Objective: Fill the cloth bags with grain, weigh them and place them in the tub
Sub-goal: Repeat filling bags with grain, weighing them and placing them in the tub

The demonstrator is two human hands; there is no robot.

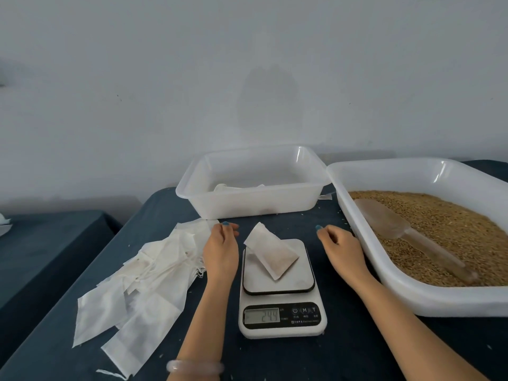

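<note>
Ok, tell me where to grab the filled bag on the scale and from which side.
Pinch the filled bag by its flat, empty top end, which tilts up off the far-left edge of the scale. Come from the left with the left hand, likely easiest: the grain-heavy end lies flat on the platform.

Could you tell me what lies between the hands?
The filled cloth bag on the digital scale, between left hand and right hand, in the head view.
</note>
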